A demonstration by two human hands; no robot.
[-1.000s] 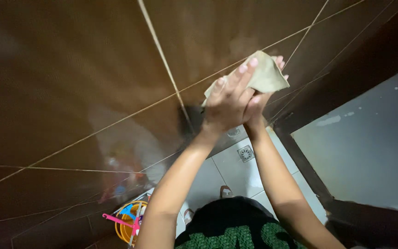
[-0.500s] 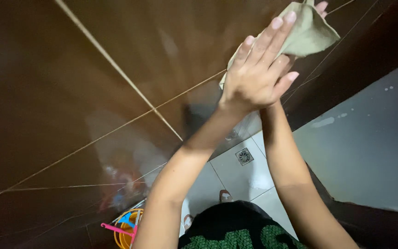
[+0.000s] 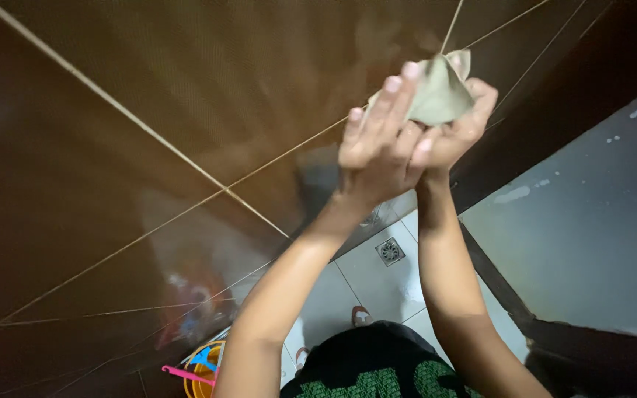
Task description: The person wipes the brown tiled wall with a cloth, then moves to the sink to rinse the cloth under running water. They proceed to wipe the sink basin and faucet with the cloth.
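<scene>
Gathering the cloth point(image 3: 442, 92) is what sets this moment apart from the earlier ones: a second ago it lay fairly flat under the fingers against the glossy brown wall tiles point(image 3: 149, 125), and now it is bunched into a peaked wad between the two hands, with only its top corner near the tile. The right hand point(image 3: 460, 125) cups the pale greenish-grey fabric from the right, fingers curled around it and closed on it. The left hand point(image 3: 377, 144) has its fingers straight and pressed together, laid flat against the near face of the wad and against the right hand's palm, so the cloth is squeezed between them; it presses rather than grips.

Both arms have also climbed and shifted along the wall. The hands now sit close to where two pale grout lines point(image 3: 259, 158) meet at the upper right, next to the dark door frame point(image 3: 554, 110) and the grey door panel point(image 3: 591, 221). From the bunching, my judgement is that the flat wiping stroke is paused and the cloth is being refolded or wrung, so no wide patch of tile is being covered at this instant.

Far below, the white tiled floor point(image 3: 363, 280) shows a square metal drain point(image 3: 390, 251), and an orange bucket point(image 3: 204, 368) with pink and blue plastic pieces stands at the foot of the wall. The person's dark garment with green print fills the bottom edge.
</scene>
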